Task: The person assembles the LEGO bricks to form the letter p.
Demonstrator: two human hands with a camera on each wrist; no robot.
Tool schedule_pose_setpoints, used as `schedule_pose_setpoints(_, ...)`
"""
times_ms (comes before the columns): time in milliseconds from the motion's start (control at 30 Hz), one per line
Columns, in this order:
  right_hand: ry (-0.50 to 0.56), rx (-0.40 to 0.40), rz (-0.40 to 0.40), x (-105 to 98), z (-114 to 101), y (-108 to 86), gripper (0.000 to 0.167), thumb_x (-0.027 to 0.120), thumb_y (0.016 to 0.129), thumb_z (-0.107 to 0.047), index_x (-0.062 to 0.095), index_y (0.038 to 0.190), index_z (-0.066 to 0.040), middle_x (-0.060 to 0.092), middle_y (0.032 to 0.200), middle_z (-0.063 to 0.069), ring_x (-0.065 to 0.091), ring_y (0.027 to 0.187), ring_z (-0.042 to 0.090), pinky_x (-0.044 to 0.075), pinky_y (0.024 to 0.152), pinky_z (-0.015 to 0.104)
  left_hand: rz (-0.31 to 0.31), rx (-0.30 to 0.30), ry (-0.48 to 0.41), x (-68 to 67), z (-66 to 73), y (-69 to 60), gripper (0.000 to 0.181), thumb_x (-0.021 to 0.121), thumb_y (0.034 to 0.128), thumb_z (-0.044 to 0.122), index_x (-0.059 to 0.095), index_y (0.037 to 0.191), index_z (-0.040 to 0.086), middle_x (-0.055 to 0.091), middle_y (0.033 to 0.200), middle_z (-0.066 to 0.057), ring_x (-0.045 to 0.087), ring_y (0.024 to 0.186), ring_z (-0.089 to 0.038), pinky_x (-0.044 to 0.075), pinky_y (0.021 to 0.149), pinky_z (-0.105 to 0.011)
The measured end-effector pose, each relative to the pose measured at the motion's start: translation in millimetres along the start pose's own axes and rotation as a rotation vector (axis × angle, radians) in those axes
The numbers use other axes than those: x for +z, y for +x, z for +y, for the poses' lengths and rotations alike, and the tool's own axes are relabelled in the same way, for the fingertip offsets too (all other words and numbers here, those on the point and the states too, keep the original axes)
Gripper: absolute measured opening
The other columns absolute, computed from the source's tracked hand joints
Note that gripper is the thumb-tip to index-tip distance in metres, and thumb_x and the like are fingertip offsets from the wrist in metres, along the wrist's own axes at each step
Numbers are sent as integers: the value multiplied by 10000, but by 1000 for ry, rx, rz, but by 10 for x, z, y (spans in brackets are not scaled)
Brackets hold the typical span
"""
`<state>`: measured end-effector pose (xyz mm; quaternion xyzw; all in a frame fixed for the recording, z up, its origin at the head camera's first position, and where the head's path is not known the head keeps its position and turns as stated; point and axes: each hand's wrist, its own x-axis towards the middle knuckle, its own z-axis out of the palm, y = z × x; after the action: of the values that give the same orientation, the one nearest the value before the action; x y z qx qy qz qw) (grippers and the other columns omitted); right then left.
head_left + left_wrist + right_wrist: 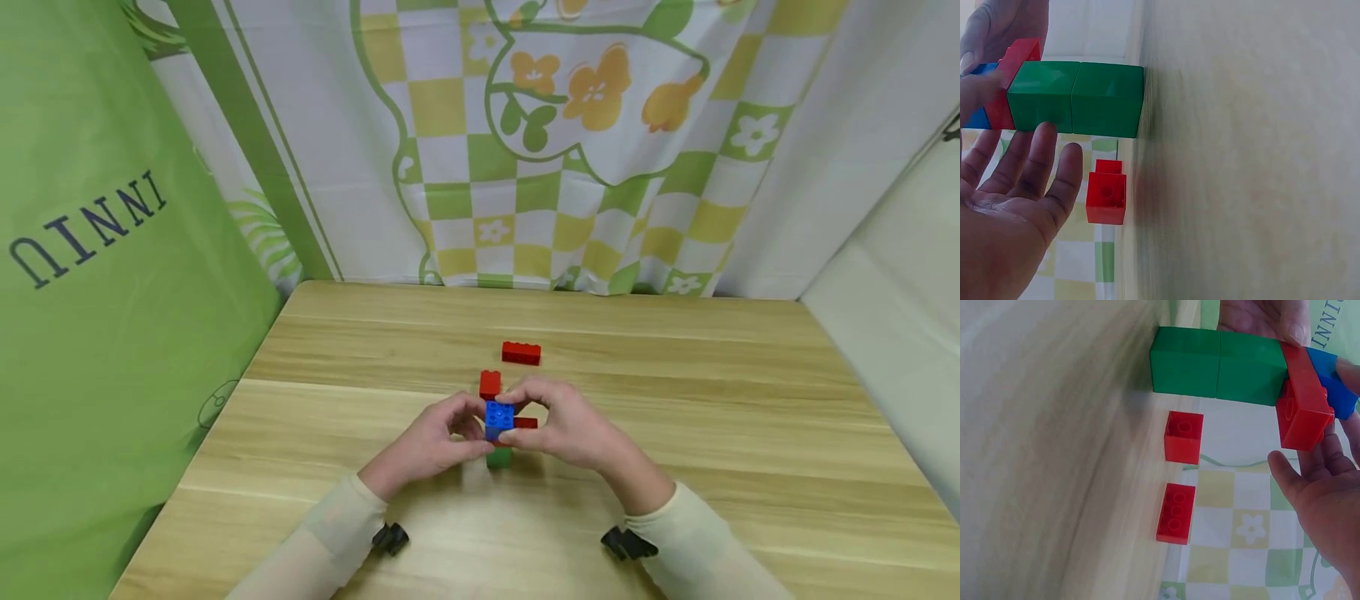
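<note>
While the stack sits at the lower centre of the head view, my right grip pinches the blue block at its top between thumb and fingers, studs facing up. I judge that I take it by its sides to leave the studded face uncovered and let it line up squarely with what lies beneath. My left grip pinches the stack from the other side, its thumb over the joint of the blue block and the red crosspiece at the upper left of the left wrist view, its fingers fanned behind; that looks like bracing, against tipping or twisting. At the upper right of the right wrist view, the red crosspiece juts downward past the blue block, which probably makes the top lopsided and a second grip useful. Next come the upper green block and the lower green block, forming a column over the desk; whether its base touches the desk I cannot tell. The near red brick and the far red brick lie apart, just above both grips in the head view, seemingly placed within reach but out of the way.
</note>
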<state>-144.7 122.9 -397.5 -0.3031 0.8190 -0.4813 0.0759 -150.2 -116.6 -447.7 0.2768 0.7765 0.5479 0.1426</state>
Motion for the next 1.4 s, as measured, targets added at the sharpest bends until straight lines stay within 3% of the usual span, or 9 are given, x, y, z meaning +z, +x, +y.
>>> schedule_pose_setpoints(300,-34,-4,0,23,-3,-7,375,827,810,-225,667,1149,-213,621,1081,-86,590,1026,192,517,871,416,29,53,-30,2,-8,-19,336,773,868,220,596,1147,162,641,1043,11,613,892,-203,532,806,-392)
schedule_pose_setpoints(467,-37,-25,-27,-11,-12,8,406,821,807,-299,668,1167,-188,625,1094,-83,600,1025,233,506,891,467,29,86,-69,2,-25,-22,358,761,877,168,575,1184,160,626,1079,-14,610,901,-220,531,813,-375)
schedule_pose_setpoints(600,21,-14,-40,-94,-16,47,454,805,825,-308,651,1217,-136,648,1113,-22,599,1011,254,492,889,502,30,107,-84,-8,-35,-22,432,760,873,128,542,1244,156,613,1102,-34,607,891,-234,533,800,-368)
schedule_pose_setpoints(733,120,39,14,-198,-2,101,325,698,930,-261,638,1211,-110,656,1112,70,607,978,234,516,850,462,38,102,-84,-20,-11,-37,448,755,873,108,529,1260,135,608,1066,-52,606,893,-235,530,806,-387)
schedule_pose_setpoints(833,139,93,60,-246,29,161,232,633,974,-291,660,1143,-135,664,1068,56,607,914,248,526,790,424,46,105,-84,-26,19,-44,423,738,879,72,532,1247,103,604,1047,-68,601,899,-239,526,816,-401)
schedule_pose_setpoints(1033,63,189,80,-237,144,300,208,642,965,-327,692,1065,-151,668,968,5,572,831,281,500,716,392,77,124,-76,-27,112,-26,388,702,873,-25,540,1219,43,604,1050,-112,587,899,-265,517,820,-390)
schedule_pose_setpoints(1300,-101,270,27,-110,428,548,164,655,951,-284,707,1024,-147,677,924,5,581,809,178,499,733,353,82,180,-49,-63,437,-70,327,681,868,-57,561,1169,-20,604,998,-165,580,863,-310,516,786,-376)
schedule_pose_setpoints(1400,-177,286,7,-68,520,628,160,667,939,-276,719,1018,-147,682,903,-32,597,806,154,507,750,345,80,186,-49,-59,340,-59,315,685,883,-25,581,1175,29,609,1009,-123,585,871,-281,520,785,-370)
